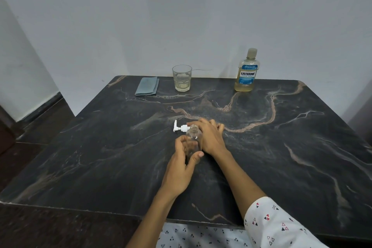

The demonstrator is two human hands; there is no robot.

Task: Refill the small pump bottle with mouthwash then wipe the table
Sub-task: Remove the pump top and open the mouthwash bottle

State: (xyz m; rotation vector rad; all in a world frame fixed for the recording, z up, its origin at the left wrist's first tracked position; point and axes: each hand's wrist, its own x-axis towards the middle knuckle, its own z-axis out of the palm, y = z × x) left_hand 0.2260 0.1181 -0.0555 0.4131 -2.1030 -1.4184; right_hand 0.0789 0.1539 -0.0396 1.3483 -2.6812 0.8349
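Gripping the small clear bottle (pixel 193 141) near its base, the left hand (pixel 181 167) has thumb and fingers curled round it, holding it upright at the middle of the surface (pixel 281 157). Just behind, the right hand (pixel 209 137) rests by the bottle's open neck; its fingers reach toward the white pump (pixel 180 127), which lies on its side beside the neck, but whether they pinch it I cannot tell. So the pump is off and the bottle looks empty: pouring, recapping and wiping all seem left to do. Well back stand the capped mouthwash (pixel 246 71), a glass (pixel 181 77) with a little pale liquid, and a folded grey cloth (pixel 147 86). Right fingertips are hidden behind the bottle.
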